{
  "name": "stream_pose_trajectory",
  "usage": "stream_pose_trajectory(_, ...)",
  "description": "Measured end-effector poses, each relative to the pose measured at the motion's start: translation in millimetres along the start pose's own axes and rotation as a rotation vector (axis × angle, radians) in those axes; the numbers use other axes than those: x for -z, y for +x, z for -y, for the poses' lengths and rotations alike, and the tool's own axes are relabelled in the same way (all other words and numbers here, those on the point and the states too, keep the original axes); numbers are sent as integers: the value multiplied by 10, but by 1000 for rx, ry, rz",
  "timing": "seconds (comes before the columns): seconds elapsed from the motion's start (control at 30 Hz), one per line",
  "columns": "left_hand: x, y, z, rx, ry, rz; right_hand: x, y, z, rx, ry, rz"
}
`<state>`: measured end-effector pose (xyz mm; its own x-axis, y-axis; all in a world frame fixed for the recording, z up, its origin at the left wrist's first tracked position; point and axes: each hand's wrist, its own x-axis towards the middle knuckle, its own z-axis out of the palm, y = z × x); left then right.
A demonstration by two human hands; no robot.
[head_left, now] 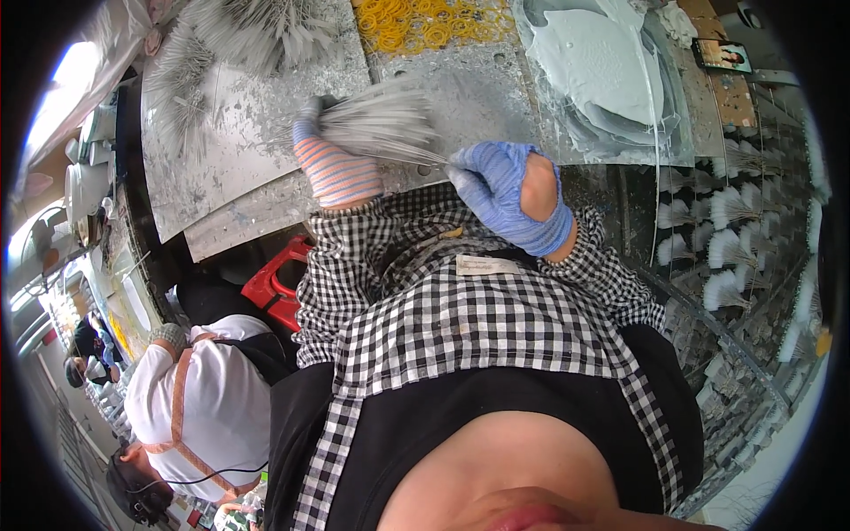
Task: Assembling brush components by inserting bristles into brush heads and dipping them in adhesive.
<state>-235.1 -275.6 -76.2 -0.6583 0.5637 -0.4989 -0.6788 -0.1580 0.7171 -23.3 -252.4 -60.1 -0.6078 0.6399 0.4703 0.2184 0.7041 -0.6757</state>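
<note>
Workbench [248,168], paint-spattered metal, crowded workshop

both gloved hands, left hand [329,150] and right hand [509,190], hold a stick bundle [385,124].

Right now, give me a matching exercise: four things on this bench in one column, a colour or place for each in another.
1. left hand's knit glove
2. right hand's knit glove
3. pile of small rubber bands
4. thin grey sticks in a fanned bundle

a. yellow, at the bench's far edge
b. plain blue
c. held between both hands
d. orange and blue stripes

Pairs: 1-d, 2-b, 3-a, 4-c
</note>
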Motion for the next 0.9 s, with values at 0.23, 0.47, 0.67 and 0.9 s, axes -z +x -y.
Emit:
stream_pose_trajectory(0.23,47,80,-104,-87,10,-21,72,37,-67,-204,161,126)
stream_pose_trajectory(0.47,13,25,2,-207,71,25,-393,47,-109,-37,-49,159)
stream_pose_trajectory(0.67,145,302,-52,-174,-31,5,45,92,23,-221,12,439)
stream_pose_trajectory(0.9,306,633,-433,-74,75,145,870,399,-432,-99,-207,667)
